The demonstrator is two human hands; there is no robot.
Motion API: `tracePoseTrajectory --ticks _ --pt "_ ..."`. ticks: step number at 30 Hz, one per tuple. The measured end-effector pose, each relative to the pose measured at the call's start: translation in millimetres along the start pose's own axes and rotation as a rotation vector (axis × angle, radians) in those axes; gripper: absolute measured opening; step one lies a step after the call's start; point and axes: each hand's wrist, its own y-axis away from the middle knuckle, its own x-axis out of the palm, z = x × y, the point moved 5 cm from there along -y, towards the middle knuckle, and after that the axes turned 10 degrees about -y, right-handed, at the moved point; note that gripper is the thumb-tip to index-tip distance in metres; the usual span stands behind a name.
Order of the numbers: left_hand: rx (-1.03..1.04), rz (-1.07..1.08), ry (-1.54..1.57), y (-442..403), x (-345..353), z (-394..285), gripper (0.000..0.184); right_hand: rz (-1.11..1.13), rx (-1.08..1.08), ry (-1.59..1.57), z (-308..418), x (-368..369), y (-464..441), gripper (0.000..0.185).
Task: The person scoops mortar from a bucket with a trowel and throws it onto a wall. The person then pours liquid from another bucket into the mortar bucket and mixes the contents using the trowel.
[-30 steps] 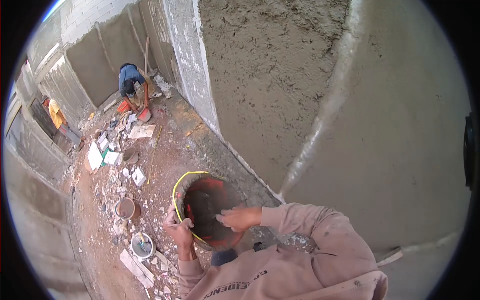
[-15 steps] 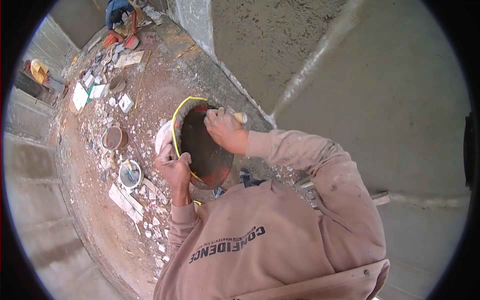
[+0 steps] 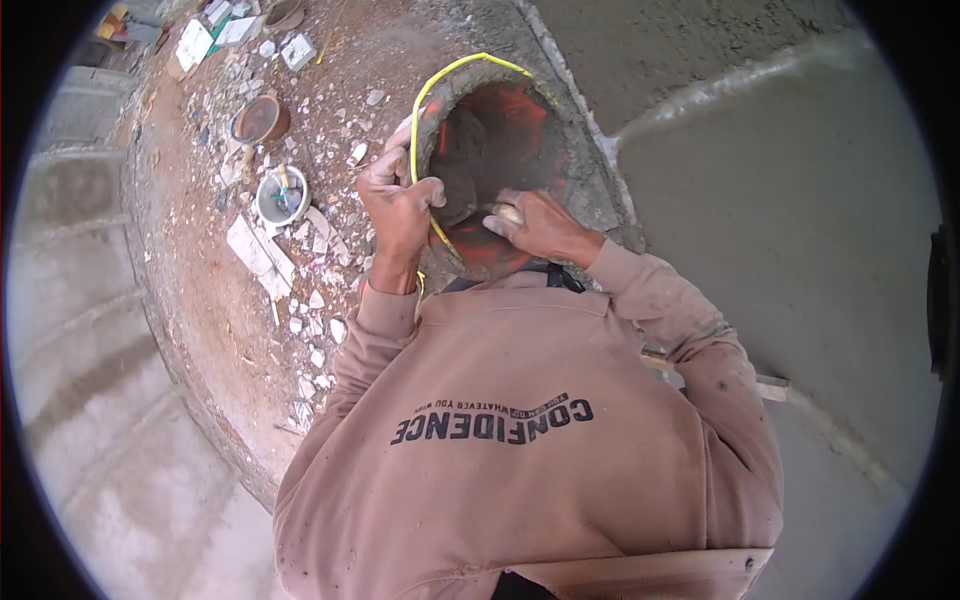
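Observation:
A mortar-caked orange bucket [image 3: 520,112] is held in front of my body, its mouth turned up toward me. A yellow band [image 3: 414,135] runs along its rim. My left hand [image 3: 400,205] grips the left rim, thumb over the edge and fingers outside. Inside the bucket's mouth, my right hand [image 3: 545,228] is closed round the pale handle of a trowel [image 3: 508,213]. The trowel's blade lies in the bucket, coated in grey mortar and hard to tell from the mix.
Left of me on the rubble-strewn ground stand a whitish pail [image 3: 283,212] with a tool in it and a brown bucket [image 3: 262,120]. Broken white boards [image 3: 260,255] lie nearby. A grey plastered wall [image 3: 780,190] rises at right.
My right hand has moved from the bucket's upper right edge down into its mouth with the trowel. The view has shifted, so the bucket sits higher and the crouching person is out of view.

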Motion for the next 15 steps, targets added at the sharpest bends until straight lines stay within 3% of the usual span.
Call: tracePoseTrajectory --ticks 5,7,10,11,13,15 --pt "-0.118 -0.084 0.132 -1 -19 1 0.065 0.013 -0.017 0.064 17 -22 3 0.050" --pt "-0.119 -0.129 0.159 -2 -30 3 0.067 0.021 -0.008 0.097 26 -31 2 0.050" --pt "-0.097 -0.144 0.185 -8 -50 -6 0.071 -0.056 -0.180 0.168 46 -48 2 0.038" --pt "-0.106 -0.170 0.134 -9 -59 -2 0.070 -0.058 -0.132 0.170 55 -56 2 0.037" --pt "-0.147 -0.182 0.027 -8 -77 8 0.069 -0.049 -0.327 0.210 77 -80 3 0.041" --pt "-0.121 -0.151 0.150 -14 -78 10 0.083 -0.020 -0.451 0.300 124 -117 10 0.044"
